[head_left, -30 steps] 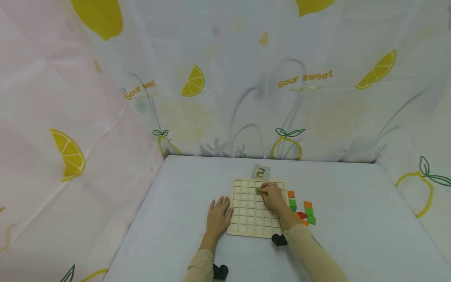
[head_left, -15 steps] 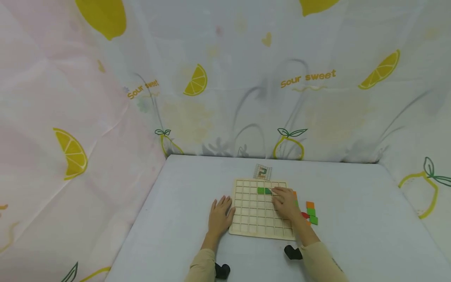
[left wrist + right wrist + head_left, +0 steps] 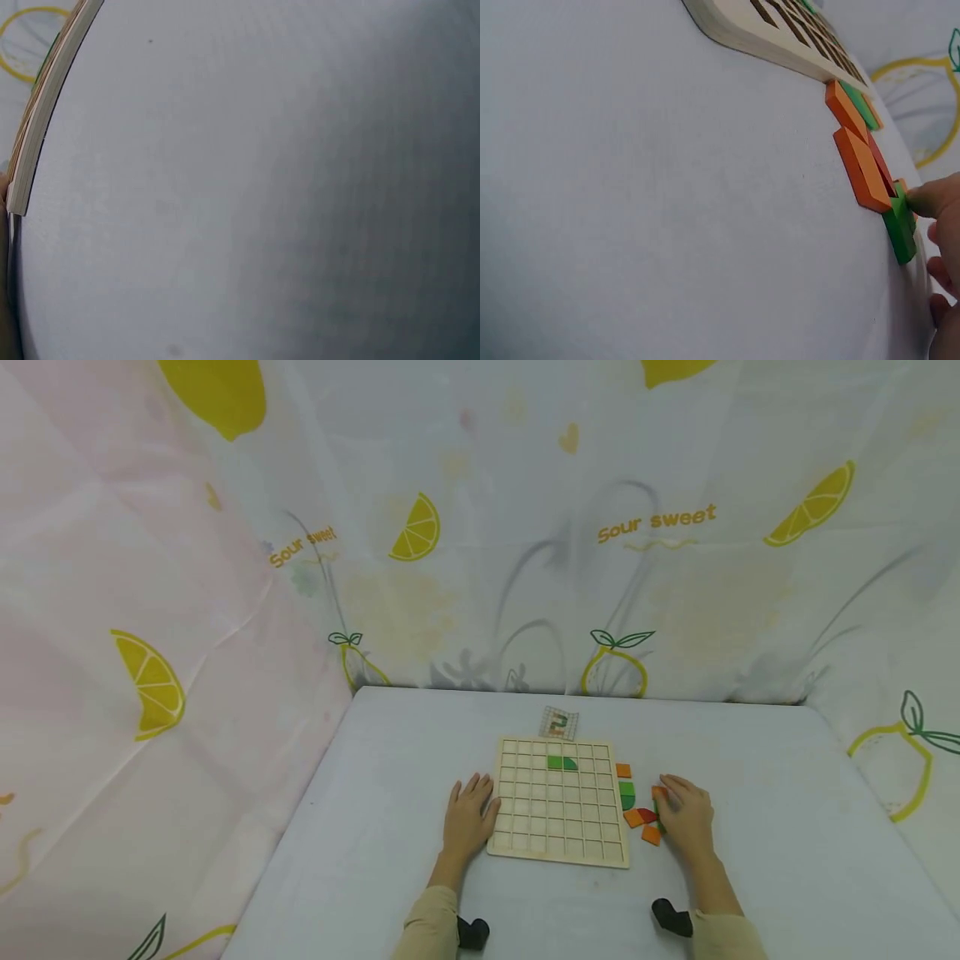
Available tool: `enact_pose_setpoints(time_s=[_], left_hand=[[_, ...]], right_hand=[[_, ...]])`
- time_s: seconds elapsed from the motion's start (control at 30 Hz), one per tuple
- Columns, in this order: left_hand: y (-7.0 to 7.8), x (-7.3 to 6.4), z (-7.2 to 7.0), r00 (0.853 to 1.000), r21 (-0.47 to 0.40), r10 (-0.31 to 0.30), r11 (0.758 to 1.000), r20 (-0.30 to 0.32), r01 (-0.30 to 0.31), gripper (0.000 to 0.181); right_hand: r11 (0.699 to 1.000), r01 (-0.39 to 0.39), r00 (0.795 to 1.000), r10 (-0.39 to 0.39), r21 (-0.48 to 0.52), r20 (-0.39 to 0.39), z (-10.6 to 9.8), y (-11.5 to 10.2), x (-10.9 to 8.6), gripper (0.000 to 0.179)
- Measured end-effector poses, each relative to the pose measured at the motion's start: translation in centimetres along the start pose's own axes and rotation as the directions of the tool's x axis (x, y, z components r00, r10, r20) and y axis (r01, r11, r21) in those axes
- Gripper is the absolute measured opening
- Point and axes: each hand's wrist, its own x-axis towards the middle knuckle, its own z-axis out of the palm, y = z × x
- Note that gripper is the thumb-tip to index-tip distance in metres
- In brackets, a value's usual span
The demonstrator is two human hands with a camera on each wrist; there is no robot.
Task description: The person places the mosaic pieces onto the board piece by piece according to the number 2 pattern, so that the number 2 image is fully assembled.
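Note:
A square wooden grid board (image 3: 558, 802) lies on the table. In its upper part a green square tile (image 3: 554, 762) sits beside a darker green rounded tile (image 3: 570, 764). My left hand (image 3: 467, 827) rests at the board's left edge, fingers extended, thumb against the edge. To the right of the board, my right hand (image 3: 688, 818) is over the loose tiles. Its thumb touches the group around an orange tile (image 3: 658, 792) and a green tile (image 3: 900, 229). The hand partly hides these tiles, and no tile is lifted.
A small pattern card (image 3: 558, 723) lies behind the board. Between board and right hand are several loose tiles, including an orange square (image 3: 623, 770), a green square (image 3: 626, 788), a red leaf-shaped tile (image 3: 647, 816) and another orange tile (image 3: 651, 835). A lemon-print cloth hangs behind.
My right hand has left the board and moved right to the loose tiles. The dark green rounded tile now shows beside the green square on the board. My left hand has stayed put.

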Motion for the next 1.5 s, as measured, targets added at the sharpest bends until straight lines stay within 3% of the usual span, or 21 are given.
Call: enact_pose_setpoints(time_s=[0.3, 0.5, 0.73, 0.87, 1.1, 1.37, 1.5], left_hand=[[-0.1, -0.1, 0.0, 1.0, 0.013, 0.009, 1.0, -0.016, -0.009, 0.033], [-0.2, -0.1, 0.1, 1.0, 0.016, 0.01, 1.0, -0.015, -0.01, 0.034], [0.0, -0.1, 0.1, 1.0, 0.008, -0.019, 1.0, 0.019, 0.019, 0.035], [0.0, -0.1, 0.0, 1.0, 0.009, -0.017, 1.0, 0.019, 0.017, 0.035], [-0.1, 0.0, 0.1, 1.0, 0.026, -0.003, 1.0, 0.004, 0.002, 0.035], [-0.1, -0.1, 0.1, 0.999, 0.005, -0.036, 0.999, 0.029, 0.036, 0.036], [0.0, 0.0, 0.0, 0.999, 0.005, -0.032, 0.999, 0.023, 0.032, 0.035]], right_hand=[[0.999, 0.037, 0.999, -0.037, -0.022, 0.007, -0.7, 1.2, -0.5, 0.025], [0.997, -0.072, 0.996, 0.075, -0.041, 0.056, -0.5, 0.7, -0.8, 0.038], [0.974, -0.201, 0.979, 0.205, -0.107, 0.022, 0.6, -0.6, -0.4, 0.033], [0.964, -0.257, 0.964, 0.261, -0.074, 0.053, 1.1, -0.9, 0.2, 0.035], [0.933, -0.352, 0.931, 0.341, 0.072, 0.13, 0.5, -1.4, 1.3, 0.043], [0.937, -0.345, 0.931, 0.335, 0.051, 0.144, 0.1, -0.5, 1.6, 0.037], [0.96, -0.281, 0.945, 0.275, 0.008, 0.175, 0.0, -0.1, 1.8, 0.039]])
